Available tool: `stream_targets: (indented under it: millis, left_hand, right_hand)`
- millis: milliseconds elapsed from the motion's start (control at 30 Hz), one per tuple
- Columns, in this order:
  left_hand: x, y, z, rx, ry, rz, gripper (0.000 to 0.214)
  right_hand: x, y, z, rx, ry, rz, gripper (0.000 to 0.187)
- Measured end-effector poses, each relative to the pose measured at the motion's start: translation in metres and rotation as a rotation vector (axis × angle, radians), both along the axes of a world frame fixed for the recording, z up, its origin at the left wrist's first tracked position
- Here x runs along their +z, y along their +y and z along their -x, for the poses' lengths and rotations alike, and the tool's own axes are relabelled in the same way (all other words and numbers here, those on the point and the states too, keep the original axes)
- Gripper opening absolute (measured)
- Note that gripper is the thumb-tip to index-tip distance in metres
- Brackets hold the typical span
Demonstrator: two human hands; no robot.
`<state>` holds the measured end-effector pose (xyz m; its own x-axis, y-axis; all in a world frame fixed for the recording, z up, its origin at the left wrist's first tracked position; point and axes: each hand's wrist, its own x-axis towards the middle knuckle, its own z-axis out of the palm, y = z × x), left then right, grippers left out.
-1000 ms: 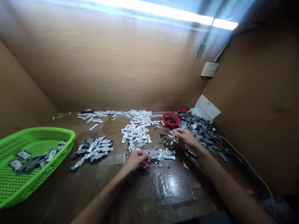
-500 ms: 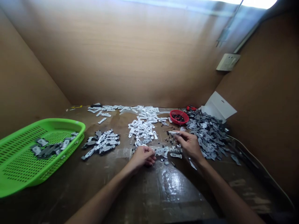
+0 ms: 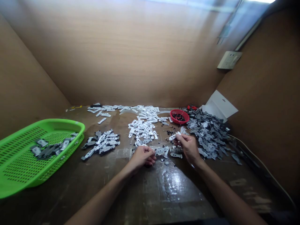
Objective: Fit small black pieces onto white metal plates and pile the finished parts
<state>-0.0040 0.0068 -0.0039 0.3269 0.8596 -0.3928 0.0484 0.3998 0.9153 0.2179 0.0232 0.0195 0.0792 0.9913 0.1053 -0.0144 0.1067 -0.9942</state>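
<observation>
My right hand (image 3: 188, 147) pinches a small flat white car-shaped piece (image 3: 172, 137) between thumb and fingers, just in front of the red basket. My left hand (image 3: 143, 156) is closed with its fingertips pressed together near the table; whatever it holds is too small or hidden to make out. Between the hands lie several grey-white pieces (image 3: 161, 151) and tiny loose parts. Beyond my left hand spreads a heap of white flat pieces (image 3: 142, 128). Small dark parts (image 3: 169, 132) are scattered beside the piece in my right hand.
A green basket (image 3: 81, 127) with some grey pieces stands at the left. Near it is a pile of joined pieces (image 3: 103, 142). At the right lie a red basket (image 3: 173, 119) of black bits, a heap of grey pieces (image 3: 208, 134) and a white card (image 3: 222, 104).
My right hand has moved slightly down, and the white piece in it has turned so its flat face shows. My left hand stays nearly in place.
</observation>
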Motion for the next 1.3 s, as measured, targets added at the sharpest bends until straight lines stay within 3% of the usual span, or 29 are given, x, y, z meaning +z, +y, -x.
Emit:
stream_targets:
  millis: [100,167,333,800,933,1300]
  left_hand:
    - [0.001,0.000,0.000,0.008,0.001,0.001,0.033]
    - [0.001,-0.001,-0.001,0.012,0.001,0.006,0.033]
    - [0.002,-0.001,0.000,0.013,-0.011,0.000,0.030]
    - [0.001,-0.001,-0.004,0.038,0.038,-0.002,0.032]
    - [0.001,-0.001,-0.005,0.034,0.047,-0.005,0.034]
    - [0.006,-0.002,-0.006,0.031,0.051,-0.012,0.032]
  right_hand:
    - [0.003,-0.003,0.000,-0.089,-0.178,-0.113,0.022]
    - [0.005,-0.003,0.001,-0.108,-0.149,-0.132,0.021]
    - [0.008,-0.004,0.005,-0.040,-0.027,-0.103,0.035]
    - [0.003,-0.007,0.009,0.101,-0.136,-0.030,0.022]
    - [-0.002,-0.010,0.015,0.113,-0.111,0.032,0.024]
    - [-0.018,-0.016,0.029,0.080,-0.300,-0.004,0.021]
